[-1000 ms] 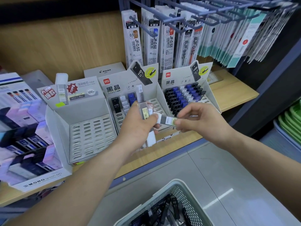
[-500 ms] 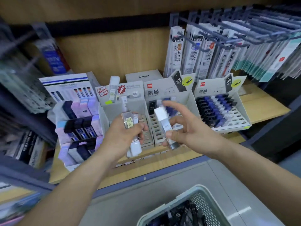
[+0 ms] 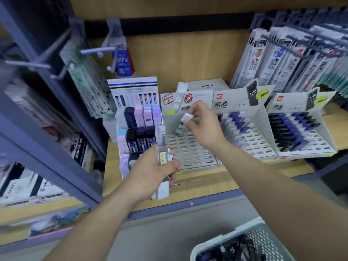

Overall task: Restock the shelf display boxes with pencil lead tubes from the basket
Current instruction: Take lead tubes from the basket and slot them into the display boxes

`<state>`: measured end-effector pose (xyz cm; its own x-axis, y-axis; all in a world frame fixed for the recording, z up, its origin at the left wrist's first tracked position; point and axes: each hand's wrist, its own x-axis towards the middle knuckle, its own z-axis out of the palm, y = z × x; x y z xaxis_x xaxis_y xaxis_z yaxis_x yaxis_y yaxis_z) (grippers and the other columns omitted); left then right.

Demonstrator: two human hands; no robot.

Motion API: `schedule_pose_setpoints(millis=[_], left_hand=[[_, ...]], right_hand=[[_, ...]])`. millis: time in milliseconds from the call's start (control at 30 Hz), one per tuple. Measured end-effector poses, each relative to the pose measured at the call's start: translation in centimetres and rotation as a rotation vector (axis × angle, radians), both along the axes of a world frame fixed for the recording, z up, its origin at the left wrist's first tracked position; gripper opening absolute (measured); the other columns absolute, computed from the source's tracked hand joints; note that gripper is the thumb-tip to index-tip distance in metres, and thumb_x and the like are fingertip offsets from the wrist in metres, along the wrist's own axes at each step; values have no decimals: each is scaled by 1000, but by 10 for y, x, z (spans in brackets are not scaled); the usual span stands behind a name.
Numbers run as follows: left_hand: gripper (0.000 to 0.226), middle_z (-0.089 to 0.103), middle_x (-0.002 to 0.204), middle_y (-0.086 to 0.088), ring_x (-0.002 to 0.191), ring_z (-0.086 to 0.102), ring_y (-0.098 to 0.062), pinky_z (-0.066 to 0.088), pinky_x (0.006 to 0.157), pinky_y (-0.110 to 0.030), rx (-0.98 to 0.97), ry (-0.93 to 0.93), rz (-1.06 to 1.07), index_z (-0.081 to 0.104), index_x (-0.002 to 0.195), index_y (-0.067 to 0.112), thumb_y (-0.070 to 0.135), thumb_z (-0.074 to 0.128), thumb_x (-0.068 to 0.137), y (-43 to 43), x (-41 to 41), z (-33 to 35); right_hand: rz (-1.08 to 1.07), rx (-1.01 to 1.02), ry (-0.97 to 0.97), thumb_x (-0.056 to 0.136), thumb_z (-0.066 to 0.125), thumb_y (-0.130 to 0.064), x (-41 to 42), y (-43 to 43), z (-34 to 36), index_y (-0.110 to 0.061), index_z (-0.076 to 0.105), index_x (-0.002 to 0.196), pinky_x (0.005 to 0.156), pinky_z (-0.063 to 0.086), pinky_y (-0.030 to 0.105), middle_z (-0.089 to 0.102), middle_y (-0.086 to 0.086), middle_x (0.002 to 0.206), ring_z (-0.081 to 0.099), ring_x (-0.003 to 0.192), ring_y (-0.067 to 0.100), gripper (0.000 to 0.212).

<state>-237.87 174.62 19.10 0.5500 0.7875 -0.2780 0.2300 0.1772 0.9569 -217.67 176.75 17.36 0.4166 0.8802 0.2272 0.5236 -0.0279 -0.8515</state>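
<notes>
Open slots line the middle display box (image 3: 190, 149), hemmed between a stocked pastel box (image 3: 139, 117) at left and a half-filled box (image 3: 243, 132) at right; peg hooks (image 3: 96, 50) jut out at upper left.

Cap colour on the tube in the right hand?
White cap on the tube that the right hand pinches. Head view, the only one.

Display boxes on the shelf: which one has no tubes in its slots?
The red-starburst display box under the right hand, second from left: its visible slots are all bare, while the pastel box and both Deli boxes hold tubes.
</notes>
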Motion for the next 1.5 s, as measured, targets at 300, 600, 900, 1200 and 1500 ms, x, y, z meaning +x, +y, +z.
schedule_pose_setpoints(millis=[300,600,900,1200,1500], left_hand=[[18,74,80,-5,60,58,-19,51,58,-29,-9,-16,11,57,108,8,-1,60,94,9,-8,1],[18,72,79,-7,61,57,-20,52,55,-29,-13,-40,2,56,112,2,-1,60,95,14,-7,5],[21,72,81,-6,60,58,-17,52,56,-27,-11,-17,7,56,116,2,2,61,95,15,-6,6],[16,72,82,-7,58,56,-17,51,55,-28,-24,-72,-77,57,109,4,-4,57,95,9,0,10],[17,73,90,-9,59,54,-15,51,56,-27,-56,-105,-178,56,107,8,-3,59,94,-1,13,17]], right_hand=[[31,26,-9,92,65,-3,-12,10,-15,-35,49,89,80,57,49,69,-7,89,70,83,19,35],[67,117,-333,94,65,-8,-15,15,-12,-12,68,102,72,48,21,68,2,91,61,79,12,10],[123,68,-477,96,61,-12,-16,21,-18,-15,71,119,85,54,37,72,9,106,68,93,24,25],[182,-14,169,97,63,-19,-27,-26,32,-16,71,109,66,57,30,72,1,90,67,74,14,15],[366,-77,371,94,66,-6,-28,-40,53,-15,67,106,62,51,32,65,10,78,59,69,24,15]])
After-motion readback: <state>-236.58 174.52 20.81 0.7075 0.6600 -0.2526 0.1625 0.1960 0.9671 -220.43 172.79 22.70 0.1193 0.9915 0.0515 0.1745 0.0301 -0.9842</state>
